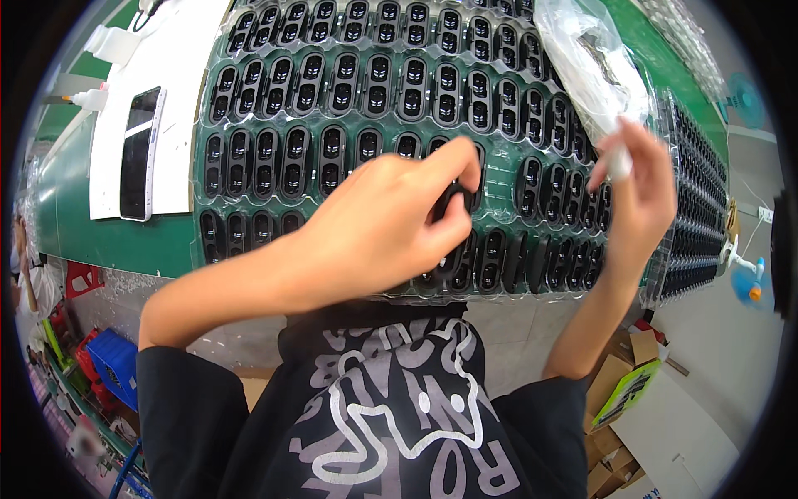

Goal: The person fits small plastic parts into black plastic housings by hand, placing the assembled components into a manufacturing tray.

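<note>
A clear plastic tray (501, 179) spreads before me, filled with rows of black oval cases (377, 86), each with two glossy round recesses. My left hand (391, 208) reaches across its middle, thumb and forefinger closed on one black oval case (455, 196), which they partly cover. Right beside that case is a gap in the row where the tray bottom shows. Over the tray's right side hovers my right hand (638, 170), smeared by motion. A small white thing (618, 162) shows at its fingers; whether it is held or worn I cannot tell.
A crumpled clear plastic bag (594, 62) lies on the tray's far right part. More filled trays (697, 200) stand at the right. On the left, a phone (141, 154) rests on a white sheet (179, 83), near white bottles (112, 44). Cardboard boxes (615, 382) sit below right.
</note>
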